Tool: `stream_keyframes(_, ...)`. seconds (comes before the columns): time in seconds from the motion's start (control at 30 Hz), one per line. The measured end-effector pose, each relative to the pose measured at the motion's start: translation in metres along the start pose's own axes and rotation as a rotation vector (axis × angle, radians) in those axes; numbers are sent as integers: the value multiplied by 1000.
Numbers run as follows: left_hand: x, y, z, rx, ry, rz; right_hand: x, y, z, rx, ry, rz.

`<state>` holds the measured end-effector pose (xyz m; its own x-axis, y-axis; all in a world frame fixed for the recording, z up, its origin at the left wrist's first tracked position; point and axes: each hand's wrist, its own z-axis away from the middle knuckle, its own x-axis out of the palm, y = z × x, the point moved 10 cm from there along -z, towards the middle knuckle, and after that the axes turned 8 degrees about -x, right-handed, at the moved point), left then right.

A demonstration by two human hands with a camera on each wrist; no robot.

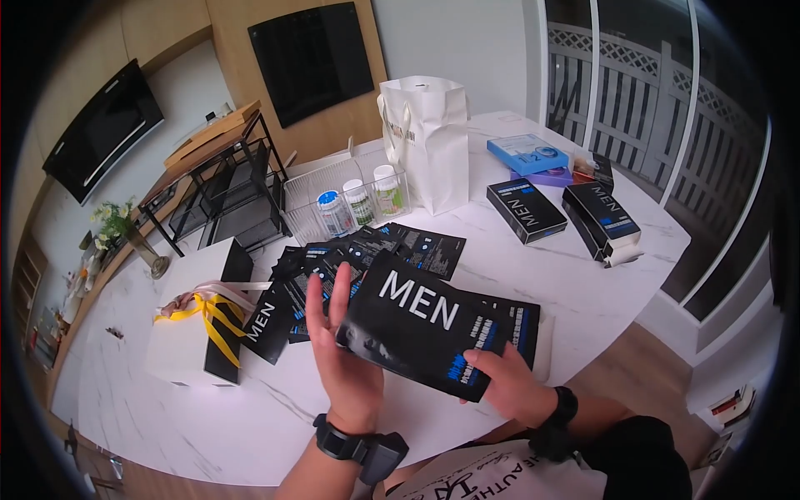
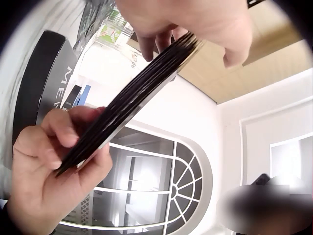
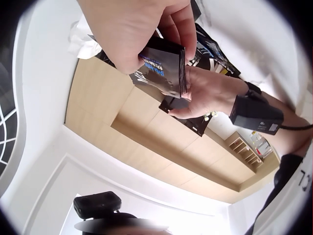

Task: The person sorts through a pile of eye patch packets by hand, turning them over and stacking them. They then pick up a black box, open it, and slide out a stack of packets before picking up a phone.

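Observation:
A stack of flat black sachets (image 1: 417,312) printed "MEN" is held over the table. My right hand (image 1: 508,383) grips its near right end, thumb on the printed face and fingers underneath. At the other end is my left hand (image 1: 346,367), palm against the stack's edge, fingers extended upward and thumb apart from the stack. In the left wrist view the layered edges of the stack (image 2: 127,105) run between the right hand (image 2: 44,176) and the left hand (image 2: 195,24). More black sachets (image 1: 321,283) lie fanned out on the table behind.
A white box (image 1: 183,325) with a yellow ribbon (image 1: 221,329) sits at left. Behind stand a clear ribbed bin (image 1: 312,196) with bottles (image 1: 358,200) and a white paper bag (image 1: 429,150). Black "MEN" boxes (image 1: 525,212) and a blue box (image 1: 525,154) lie at right.

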<state>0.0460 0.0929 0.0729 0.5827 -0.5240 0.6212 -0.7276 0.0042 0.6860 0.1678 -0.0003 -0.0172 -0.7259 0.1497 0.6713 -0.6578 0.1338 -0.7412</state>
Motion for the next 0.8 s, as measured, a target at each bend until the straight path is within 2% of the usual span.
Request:
stream_keyframes(0.1, -16, -13, 0, -51, 57, -158, -7, -15, 4, -107, 52, 131)
stream_keyframes(0.2, -4, -26, 5, -146, -8, -164, -5, -17, 7, -104, 8, 127)
stream_keyframes(0.33, -7, -30, 5, -164, 0, -137, -1, -25, 9, -115, -6, 143)
stream_keyframes(0.4, -9, -19, 5, -26, 59, -129, -1, -30, 9, -133, 13, 203)
stream_keyframes(0.53, -8, -5, 5, 84, 92, -305, -2, -39, 14, -177, 12, 263)
stream_keyframes(0.6, -6, -4, 4, 43, 64, -354, -4, -47, 17, -260, -13, 348)
stream_keyframes(0.67, -3, -5, 7, 54, 51, -327, -7, -49, 19, -267, -12, 348)
stream_keyframes(0.73, -4, -21, 14, -57, 38, -510, -6, -45, 19, -264, -98, 418)
stream_keyframes(0.8, -1, -26, 18, -76, 12, -448, 2, -52, 22, -290, -127, 431)
